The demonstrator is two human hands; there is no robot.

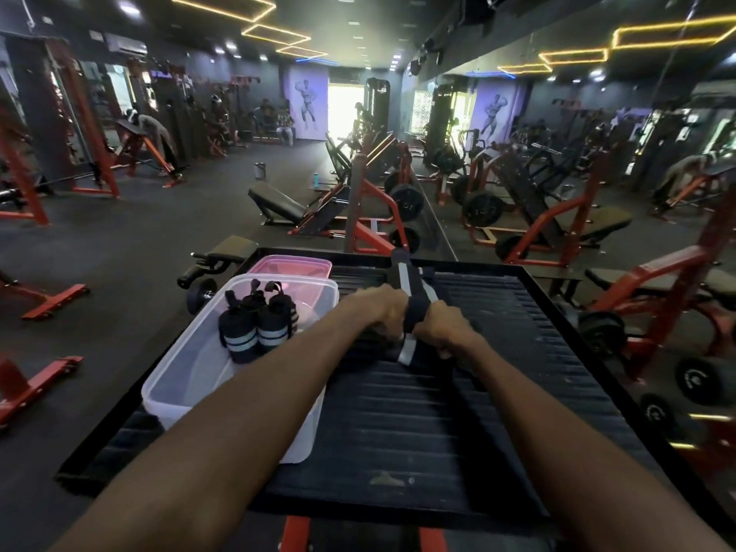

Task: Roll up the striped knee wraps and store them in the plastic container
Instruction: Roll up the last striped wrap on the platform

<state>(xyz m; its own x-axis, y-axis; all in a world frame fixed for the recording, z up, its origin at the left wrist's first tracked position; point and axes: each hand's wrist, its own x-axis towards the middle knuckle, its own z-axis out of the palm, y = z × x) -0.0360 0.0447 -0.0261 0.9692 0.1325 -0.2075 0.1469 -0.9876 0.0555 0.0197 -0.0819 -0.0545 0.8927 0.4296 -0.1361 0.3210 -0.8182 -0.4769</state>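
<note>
A dark knee wrap with pale stripes lies stretched across the black ribbed platform, its free end running away toward the far edge. My left hand and my right hand grip the near end of it from both sides, fingers curled round the partly rolled part. To the left stands the clear plastic container. Inside it stand rolled striped wraps, close together at the far side.
A pink lid lies behind the container. A dumbbell sits on the floor left of the platform. Red gym machines, benches and weight plates surround the platform, and a mirror wall runs along the right.
</note>
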